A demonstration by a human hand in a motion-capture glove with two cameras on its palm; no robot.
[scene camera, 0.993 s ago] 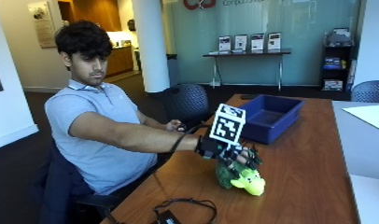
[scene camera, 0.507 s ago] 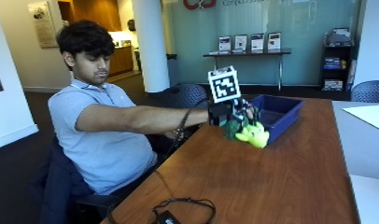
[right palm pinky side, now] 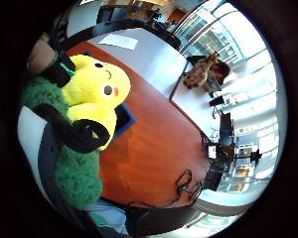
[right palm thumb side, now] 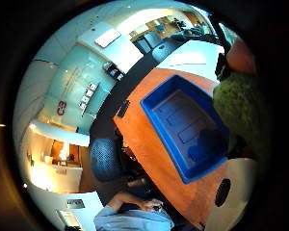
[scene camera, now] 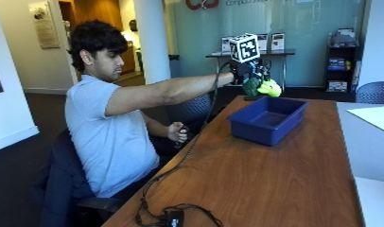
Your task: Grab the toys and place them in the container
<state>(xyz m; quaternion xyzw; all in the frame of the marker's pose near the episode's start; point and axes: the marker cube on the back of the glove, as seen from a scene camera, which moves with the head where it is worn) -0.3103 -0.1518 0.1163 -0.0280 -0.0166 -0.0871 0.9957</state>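
Wooden tabletop (scene camera: 261, 170) carries the blue container (scene camera: 267, 118) near its far edge; above it, the yellow-green plush toy (scene camera: 261, 87) is held by curled fingers of the right hand (scene camera: 247, 73). Soft, light; best gripped around the body.

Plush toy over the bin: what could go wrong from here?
1. The right hand holds the green and yellow plush toy high above the blue container, near its far end, so a release now might bounce it out or miss.
2. The container sits close to the table edge; a knock could shove it off.
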